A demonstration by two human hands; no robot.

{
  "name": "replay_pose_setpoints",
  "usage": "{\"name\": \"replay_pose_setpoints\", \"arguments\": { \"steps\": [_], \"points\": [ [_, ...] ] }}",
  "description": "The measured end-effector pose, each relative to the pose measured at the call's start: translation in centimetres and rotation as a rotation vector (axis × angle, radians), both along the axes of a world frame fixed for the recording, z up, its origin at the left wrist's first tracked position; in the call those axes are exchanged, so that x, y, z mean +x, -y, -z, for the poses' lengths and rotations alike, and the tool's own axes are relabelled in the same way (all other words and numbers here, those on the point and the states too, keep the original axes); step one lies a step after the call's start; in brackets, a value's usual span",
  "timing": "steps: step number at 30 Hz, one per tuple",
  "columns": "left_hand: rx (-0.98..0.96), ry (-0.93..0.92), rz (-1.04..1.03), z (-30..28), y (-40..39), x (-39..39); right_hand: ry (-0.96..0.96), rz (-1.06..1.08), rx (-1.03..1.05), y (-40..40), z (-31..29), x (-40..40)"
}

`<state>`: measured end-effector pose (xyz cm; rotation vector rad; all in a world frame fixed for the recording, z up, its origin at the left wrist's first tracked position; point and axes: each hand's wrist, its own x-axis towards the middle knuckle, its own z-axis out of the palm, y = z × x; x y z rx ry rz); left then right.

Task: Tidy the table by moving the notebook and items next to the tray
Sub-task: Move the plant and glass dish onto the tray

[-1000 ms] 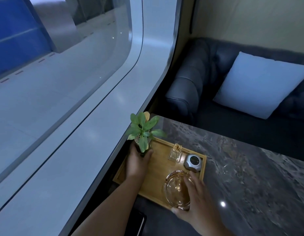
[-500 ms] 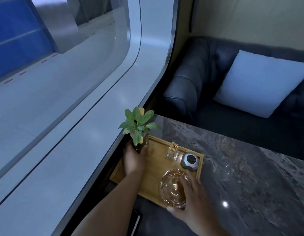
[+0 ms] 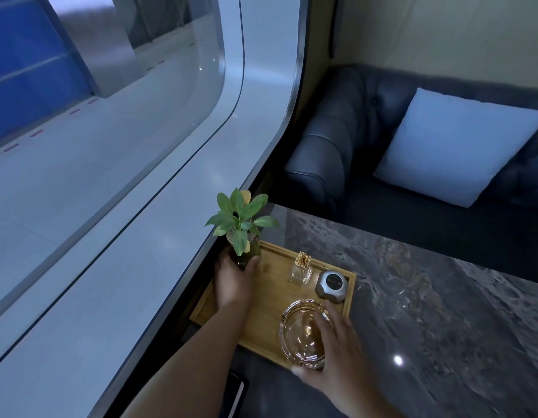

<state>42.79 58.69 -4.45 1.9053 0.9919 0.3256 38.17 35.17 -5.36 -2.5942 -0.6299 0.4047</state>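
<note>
A person leans over a dark marbled surface [image 3: 427, 297] beside a curved window, with a grey sofa and a pale cushion [image 3: 455, 146] beyond. A wooden tray [image 3: 270, 294] sits at the surface's left edge.

The left hand [image 3: 233, 282] has its fingers wrapped around a small glass vase holding a leafy plant [image 3: 240, 224], upright at the tray's far left corner. The right hand [image 3: 337, 345] has its fingers curled over the rim of a clear glass ashtray [image 3: 302, 336], which sits at the tray's near right corner, overhanging its near edge. Also on the tray are a toothpick holder [image 3: 301, 270] and, just beside it, a grey device [image 3: 332, 286].

At the bottom edge, under the left forearm, a dark flat object [image 3: 239, 390] lies near the tray; it may be the notebook, but too little shows to tell.

The step in hand appears to be arranging the tray's own items. Next, both hands would need to let go, and one reach back toward the dark object to place it alongside the tray without knocking the plant.
</note>
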Motion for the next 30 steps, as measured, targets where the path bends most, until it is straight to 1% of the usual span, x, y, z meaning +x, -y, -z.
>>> {"name": "replay_pose_setpoints", "arguments": {
  "steps": [4, 6, 10, 14, 20, 22, 26, 30],
  "points": [
    [-0.044, -0.015, 0.042, -0.5, -0.2, -0.8, 0.007, -0.013, 0.02, 0.2, -0.1, 0.1],
    [-0.018, -0.025, 0.061, -0.9, -0.1, -1.7, 0.012, -0.028, 0.013, 0.3, -0.2, 0.2],
    [0.095, -0.056, 0.165, -1.9, 0.6, -4.8, 0.005, -0.014, -0.021, 0.1, -0.6, 0.3],
    [0.263, -0.155, 0.33, -2.8, 1.3, -8.6, -0.021, 0.011, -0.04, -0.2, -1.0, 0.3],
    [0.366, -0.278, 0.505, -4.0, 1.6, -13.7, -0.04, 0.024, -0.098, 0.4, -2.0, -0.3],
    [0.467, -0.312, 0.586, -4.4, 2.0, -15.0, -0.023, 0.026, -0.121, 1.2, -2.8, -0.9],
    [0.721, -0.328, 0.827, -5.4, 3.9, -17.0, 0.048, 0.033, -0.134, 3.9, -4.9, -3.3],
    [0.849, -0.31, 1.039, -6.1, 6.3, -18.6, 0.075, 0.01, -0.21, 8.0, -6.0, -8.1]
  ]
}}
